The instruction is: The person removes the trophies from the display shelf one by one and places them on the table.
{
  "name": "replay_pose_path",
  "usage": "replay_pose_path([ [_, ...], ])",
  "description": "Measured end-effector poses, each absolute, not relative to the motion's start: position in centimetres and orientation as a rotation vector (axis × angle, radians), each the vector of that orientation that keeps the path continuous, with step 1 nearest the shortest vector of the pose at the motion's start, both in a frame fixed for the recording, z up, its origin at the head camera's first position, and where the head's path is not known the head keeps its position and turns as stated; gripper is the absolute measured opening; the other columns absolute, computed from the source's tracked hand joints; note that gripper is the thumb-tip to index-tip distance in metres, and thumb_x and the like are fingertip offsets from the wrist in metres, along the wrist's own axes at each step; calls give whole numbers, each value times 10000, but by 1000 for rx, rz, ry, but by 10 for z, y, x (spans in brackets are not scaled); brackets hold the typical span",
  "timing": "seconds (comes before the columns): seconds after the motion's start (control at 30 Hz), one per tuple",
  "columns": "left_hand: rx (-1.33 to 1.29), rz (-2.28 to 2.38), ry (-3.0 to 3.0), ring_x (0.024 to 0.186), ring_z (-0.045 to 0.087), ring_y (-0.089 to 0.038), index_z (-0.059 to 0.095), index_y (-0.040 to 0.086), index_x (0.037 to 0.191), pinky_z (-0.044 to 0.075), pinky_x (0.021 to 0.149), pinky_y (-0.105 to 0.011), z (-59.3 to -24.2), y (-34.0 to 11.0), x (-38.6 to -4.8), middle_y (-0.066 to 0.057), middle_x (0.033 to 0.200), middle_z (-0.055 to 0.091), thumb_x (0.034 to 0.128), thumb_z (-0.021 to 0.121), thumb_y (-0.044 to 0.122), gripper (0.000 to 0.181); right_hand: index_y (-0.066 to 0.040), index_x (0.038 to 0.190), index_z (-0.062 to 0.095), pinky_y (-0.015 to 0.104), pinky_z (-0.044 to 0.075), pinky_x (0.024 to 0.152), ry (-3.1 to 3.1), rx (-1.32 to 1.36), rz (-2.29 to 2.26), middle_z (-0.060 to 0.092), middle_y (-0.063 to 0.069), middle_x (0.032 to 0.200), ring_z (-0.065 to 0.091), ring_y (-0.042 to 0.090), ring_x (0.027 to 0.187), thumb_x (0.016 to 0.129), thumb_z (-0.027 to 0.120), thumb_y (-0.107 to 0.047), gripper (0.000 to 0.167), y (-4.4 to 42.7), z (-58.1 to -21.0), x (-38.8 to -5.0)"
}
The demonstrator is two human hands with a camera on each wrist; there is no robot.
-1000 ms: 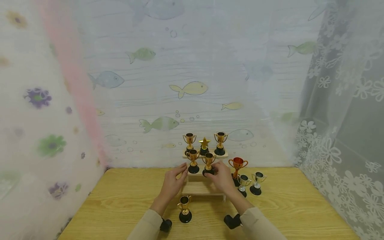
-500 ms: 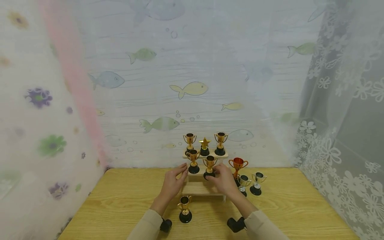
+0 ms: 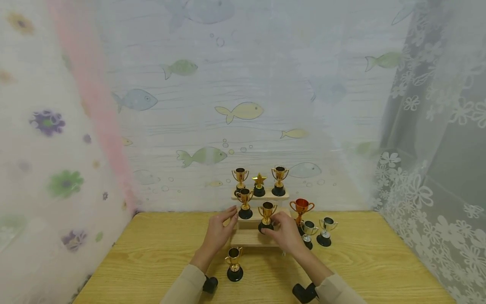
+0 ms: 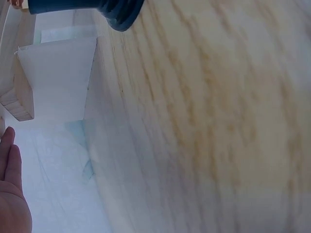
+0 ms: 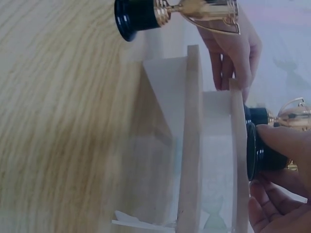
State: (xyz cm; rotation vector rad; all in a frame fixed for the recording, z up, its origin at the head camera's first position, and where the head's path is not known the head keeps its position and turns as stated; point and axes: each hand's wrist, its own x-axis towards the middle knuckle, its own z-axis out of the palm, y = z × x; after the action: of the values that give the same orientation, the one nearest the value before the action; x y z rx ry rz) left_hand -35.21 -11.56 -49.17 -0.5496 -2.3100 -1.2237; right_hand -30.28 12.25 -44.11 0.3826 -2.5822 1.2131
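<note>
My right hand [image 3: 286, 232] pinches the black base of a small gold trophy cup [image 3: 267, 209] at the front right of the middle step of a wooden tiered stand [image 3: 248, 240]. In the right wrist view its base [image 5: 269, 158] is close against that step; whether they touch I cannot tell. My left hand [image 3: 220, 226] rests its fingertips at the left end of the same step. Beside the held cup on this step is another gold trophy cup [image 3: 245, 202]. Two gold cups and a gold star trophy [image 3: 259, 181] fill the top step.
One gold trophy [image 3: 234, 264] stands on the wooden table [image 3: 159, 253] in front of the stand, between my forearms. Right of the stand are an orange-red trophy [image 3: 301, 206] and two silver trophies [image 3: 326, 232]. A fish-patterned curtain [image 3: 243, 84] hangs behind.
My right hand has brought the gold trophy cup towards me and slightly right, from further back on the middle step to its front. The left hand stays in place.
</note>
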Motion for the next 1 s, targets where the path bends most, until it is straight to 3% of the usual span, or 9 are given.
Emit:
replay_pose_path([
  [0.57,-553,-1210,-2312,1264,621,-323,701,-1,1289,503,1037,-526,-490,-116,-353,-93,1382,648,1037,629,219,342,-77,956,727,390,541,721,-2614,465,1211,677,45,987,636,239,883,800,882,-178,242,126,-452,-288],
  [1.0,-564,-1201,-2297,1244,634,-322,706,-3,1281,519,1018,-519,-490,-114,-351,-99,1371,655,1033,636,213,336,-25,969,729,297,474,700,-2623,542,1221,631,23,935,562,209,847,765,898,-145,291,125,-465,-278],
])
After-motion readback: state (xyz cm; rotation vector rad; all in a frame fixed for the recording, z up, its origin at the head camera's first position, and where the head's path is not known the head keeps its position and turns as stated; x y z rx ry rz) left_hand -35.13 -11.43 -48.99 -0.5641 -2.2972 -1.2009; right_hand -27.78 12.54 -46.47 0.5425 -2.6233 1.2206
